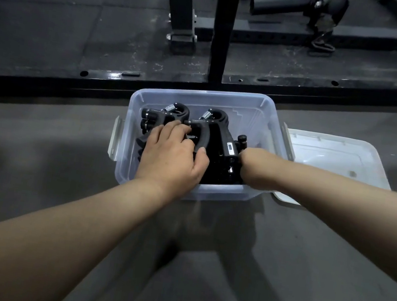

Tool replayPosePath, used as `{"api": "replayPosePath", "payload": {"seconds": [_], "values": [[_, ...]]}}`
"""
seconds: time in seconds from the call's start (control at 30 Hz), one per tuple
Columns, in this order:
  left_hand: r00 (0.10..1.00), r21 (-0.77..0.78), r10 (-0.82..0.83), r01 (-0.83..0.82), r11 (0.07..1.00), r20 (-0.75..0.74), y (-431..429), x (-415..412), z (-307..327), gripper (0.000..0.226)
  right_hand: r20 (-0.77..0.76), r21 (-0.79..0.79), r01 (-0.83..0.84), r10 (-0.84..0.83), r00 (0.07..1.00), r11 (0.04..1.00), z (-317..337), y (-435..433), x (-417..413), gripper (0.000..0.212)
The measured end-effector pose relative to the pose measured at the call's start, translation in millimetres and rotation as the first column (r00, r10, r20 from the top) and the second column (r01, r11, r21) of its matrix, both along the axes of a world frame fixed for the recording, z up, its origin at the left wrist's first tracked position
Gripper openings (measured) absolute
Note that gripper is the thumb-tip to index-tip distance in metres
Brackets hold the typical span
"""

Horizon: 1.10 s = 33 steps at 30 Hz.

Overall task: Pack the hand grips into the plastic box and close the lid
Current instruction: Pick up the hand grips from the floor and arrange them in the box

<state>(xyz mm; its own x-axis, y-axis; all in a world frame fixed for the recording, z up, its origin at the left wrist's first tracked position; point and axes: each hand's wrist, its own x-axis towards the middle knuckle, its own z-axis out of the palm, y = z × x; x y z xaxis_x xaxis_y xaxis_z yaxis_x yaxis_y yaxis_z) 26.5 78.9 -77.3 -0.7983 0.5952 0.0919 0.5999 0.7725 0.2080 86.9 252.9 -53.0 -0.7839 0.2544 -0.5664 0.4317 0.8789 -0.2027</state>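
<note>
Flooring of smooth grey is seen nearest, and across it two bare forearms are stretched forward to a clear plastic box that is set on it. The left hand is lowered into the near left part of the box. Its fingers are curled over the curved handle of one of the black hand grips, and its thumb is pressed against the handle's near side. The right hand is dipped in at the near right corner, wrist bent down, against the same cluster. Its fingers are hidden by the grips, so whether anything is clasped cannot be told.

The hand grips are packed close together inside the box, across its left and middle (two coiled steel springs are shown at their far ends). A grey latch is swung outward on the box's left side, and another on its right. The translucent lid is laid flat on the floor just beside the box's right side, so the box is left uncovered.

Farther off, the black steel base beam of a gym rack is run across the floor, with uprights raised from it. Dark rubber tiles are laid behind.
</note>
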Motion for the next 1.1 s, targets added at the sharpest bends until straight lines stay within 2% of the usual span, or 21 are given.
{"api": "replayPosePath", "payload": {"seconds": [0.1, 0.27, 0.3, 0.37, 0.4, 0.43, 0.47, 0.5, 0.53, 0.6, 0.67, 0.73, 0.83, 0.93, 0.97, 1.1], "values": [[1.000, -0.009, 0.002, -0.002, 1.000, -0.011, 0.5, -0.2, 1.4, 0.058, 0.022, 0.051, -0.038, 0.037, 0.999, 0.998, 8.7, 1.5, -5.9, 0.018], [1.000, -0.007, 0.002, -0.002, 1.000, -0.012, -0.7, 0.1, 1.7, 0.059, -0.031, 0.018, -0.020, 0.020, 0.999, 1.000, -6.1, 7.2, -18.7, 0.022], [1.000, 0.003, 0.002, -0.002, 1.000, -0.007, -1.0, 0.3, 1.6, 0.058, -0.042, 0.021, -0.007, 0.008, 0.999, 1.000, -11.8, 8.9, -19.7, 0.020], [1.000, 0.026, 0.004, -0.004, 1.000, 0.002, -1.4, -0.4, 1.6, 0.056, -0.143, 0.011, 0.124, -0.121, 0.982, 0.992, -15.7, 16.0, -23.7, 0.021], [1.000, 0.039, 0.003, -0.003, 0.999, 0.002, -1.9, -0.3, 1.7, 0.054, -0.208, -0.082, 0.238, -0.250, 0.946, 0.968, -14.8, 19.9, -26.0, 0.023], [1.000, 0.055, 0.004, -0.003, 0.998, -0.002, -2.6, -0.2, 1.6, 0.053, -0.253, -0.241, 0.348, -0.404, 0.879, 0.906, -9.8, 20.5, -28.0, 0.025], [1.000, 0.073, 0.008, -0.007, 0.997, -0.004, -3.1, -0.3, 1.0, 0.052, -0.263, -0.421, 0.419, -0.550, 0.793, 0.805, -3.9, 19.2, -30.6, 0.028], [1.000, 0.086, 0.015, -0.014, 0.996, -0.003, -3.9, -0.7, 0.6, 0.050, -0.218, -0.542, 0.442, -0.627, 0.748, 0.715, -0.4, 14.2, -32.4, 0.034], [1.000, 0.094, 0.021, -0.020, 0.995, -0.002, -4.3, -1.1, 0.2, 0.050, -0.183, -0.605, 0.408, -0.618, 0.765, 0.684, 2.6, 6.5, -34.3, 0.043], [1.000, 0.107, 0.021, -0.021, 0.994, 0.001, -5.2, -2.8, 0.9, 0.050, -0.181, -0.522, 0.302, -0.450, 0.874, 0.797, -0.9, -12.2, -35.4, 0.057], [1.000, 0.116, 0.007, -0.010, 0.993, 0.027, -8.0, -4.9, 1.9, 0.051, -0.163, -0.380, 0.278, -0.359, 0.919, 0.882, -9.0, -21.9, -36.3, 0.072], [0.999, 0.115, -0.007, 0.003, 0.993, 0.042, -18.7, -8.2, 1.9, 0.055, -0.137, -0.323, 0.277, -0.335, 0.932, 0.905, -10.1, -21.3, -38.8, 0.075], [0.997, 0.096, -0.064, 0.067, 0.993, -0.037, -55.4, -8.0, -2.8, 0.062, -0.143, -0.265, 0.262, -0.307, 0.941, 0.928, -7.8, -21.0, -46.0, 0.074], [0.991, 0.045, -0.118, 0.121, 0.992, -0.059, -96.0, -5.6, -10.8, 0.061, -0.299, -0.130, 0.198, -0.229, 0.926, 0.971, -12.5, -23.1, -53.6, 0.071], [0.992, 0.028, -0.122, 0.123, 0.992, -0.042, -107.6, -3.8, -11.3, 0.062, -0.307, -0.095, 0.180, -0.201, 0.930, 0.979, -13.6, -26.3, -56.0, 0.073], [0.997, -0.022, -0.076, 0.076, 0.997, 0.019, -143.7, 0.1, -9.6, 0.064, -0.215, 0.042, 0.130, -0.118, 0.969, 0.991, -13.1, -48.8, -61.6, 0.077]]}}
